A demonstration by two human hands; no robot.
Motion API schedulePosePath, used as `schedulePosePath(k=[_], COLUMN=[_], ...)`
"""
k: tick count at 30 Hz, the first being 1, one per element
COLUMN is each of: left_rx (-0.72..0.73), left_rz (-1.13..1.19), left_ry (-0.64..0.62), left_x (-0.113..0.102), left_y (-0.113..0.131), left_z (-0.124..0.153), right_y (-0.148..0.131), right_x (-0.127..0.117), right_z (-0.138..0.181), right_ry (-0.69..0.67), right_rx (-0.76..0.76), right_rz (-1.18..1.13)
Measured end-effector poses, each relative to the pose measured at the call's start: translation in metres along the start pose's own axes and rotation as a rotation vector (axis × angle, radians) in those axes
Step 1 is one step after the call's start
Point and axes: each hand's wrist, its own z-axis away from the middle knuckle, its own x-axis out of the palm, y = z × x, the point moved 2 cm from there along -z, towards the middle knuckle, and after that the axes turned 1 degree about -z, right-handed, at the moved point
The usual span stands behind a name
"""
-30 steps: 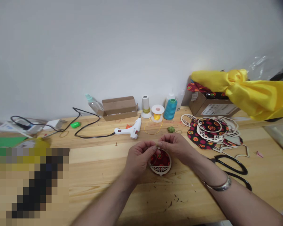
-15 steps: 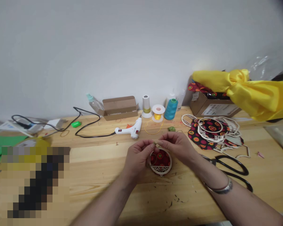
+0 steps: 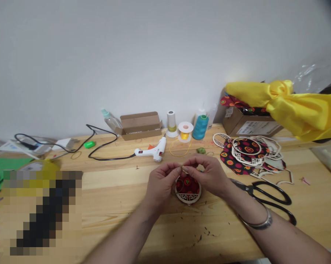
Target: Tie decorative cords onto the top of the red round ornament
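My left hand and my right hand meet fingertip to fingertip, both closed in a pinch. Between them shows a bit of thin green cord, mostly covered by the fingers. Just below lies a round ornament of dark red patterned fabric in a pale wooden frame, with cut-out lattice along its lower part and a small loop at the bottom. My hands overlap its upper edge. A small green bundle of cord rests on the table behind my right hand. Black-handled scissors lie partly under my right forearm.
A white glue gun with a black cable lies behind my hands. Spools of yellow cord and blue thread stand by the wall. At right are wooden frames on patterned fabric and a cardboard box under yellow cloth.
My right fingertips have drawn closer to my left ones, and my right hand has shifted slightly left over the ornament's top. The ornament stays in place.
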Motion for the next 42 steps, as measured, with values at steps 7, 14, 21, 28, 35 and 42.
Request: schedulePosePath(k=[7, 14, 21, 28, 35, 42], left_rx=[0.006, 0.025, 0.055, 0.115, 0.122, 0.118], left_rz=[-0.061, -0.064, -0.08, -0.171, -0.2, -0.186], left_ry=[0.025, 0.025, 0.06, 0.067, 0.094, 0.088], left_x=[-0.0003, -0.0014, -0.0006, 0.0003, 0.0011, 0.0005], left_y=[0.0009, -0.0002, 0.0009, 0.0029, 0.0046, 0.0047], left_z=[0.0007, -0.0001, 0.0008, 0.0034, 0.0051, 0.0045], right_y=[-0.0003, 0.0011, 0.0028, 0.0033, 0.0058, 0.0066], right_x=[0.0, 0.0006, 0.001, 0.0026, 0.0036, 0.0046], right_z=[0.0, 0.0003, 0.0004, 0.0008, 0.0006, 0.0005], right_ry=[0.012, 0.012, 0.026, 0.022, -0.024, -0.096], right_rx=[-0.006, 0.009, 0.055, 0.097, 0.21, 0.338], right_rz=[0.021, 0.026, 0.031, -0.009, -0.149, -0.242])
